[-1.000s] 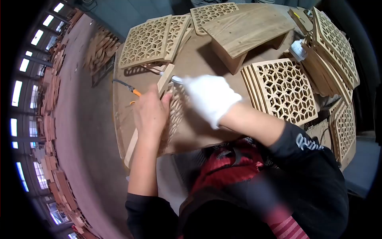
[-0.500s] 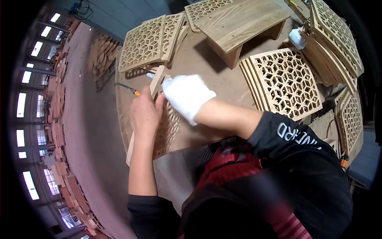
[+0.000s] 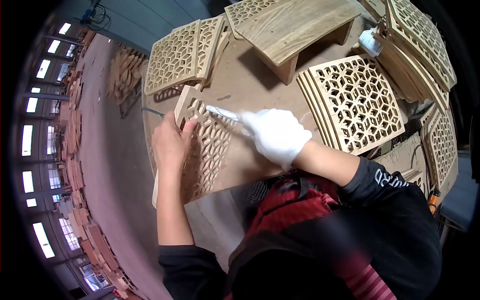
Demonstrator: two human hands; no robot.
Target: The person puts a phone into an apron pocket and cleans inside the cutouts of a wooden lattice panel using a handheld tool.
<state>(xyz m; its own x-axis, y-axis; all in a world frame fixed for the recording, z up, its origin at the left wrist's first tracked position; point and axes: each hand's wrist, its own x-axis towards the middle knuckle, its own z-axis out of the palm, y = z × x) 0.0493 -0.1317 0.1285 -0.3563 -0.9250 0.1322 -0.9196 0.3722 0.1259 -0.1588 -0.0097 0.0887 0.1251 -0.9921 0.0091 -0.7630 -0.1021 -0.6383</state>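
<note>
The cut-out lattice panel (image 3: pixel 210 150) is at the left end of the table, near the edge closest to the person, and it sits tilted. The bare left hand (image 3: pixel 172 142) has its upper edge pinched, thumb on the pierced face and fingers round the far side. The right hand (image 3: pixel 280 136), in a white glove, is closed round a slim pale tool (image 3: pixel 222 113), whose tip points at the holes near the panel's top; I can't tell whether it touches.

A rack (image 3: pixel 131 101) beyond the table's left end carries a heap of wood pieces (image 3: pixel 125 70).

The left forearm covers part of the panel's lower end, and the glove hides the tool's grip. The fingertips inside that glove are blurred. Dark curves cut off the room all round, and a blurred patch sits over the person's clothes.

The brown table (image 3: pixel 260 95) also bears leaning panels (image 3: pixel 175 55) at the far left, a low wooden stand (image 3: pixel 300 27) behind, and a neat stack of panels (image 3: pixel 357 105) to the right. More panels (image 3: pixel 422 42) lean past a crumpled white thing (image 3: pixel 370 42). An orange-ended object (image 3: pixel 433 199) sits at the right edge. Away left, timber lines the floor (image 3: pixel 107 165) under bright windows (image 3: pixel 27 140).
</note>
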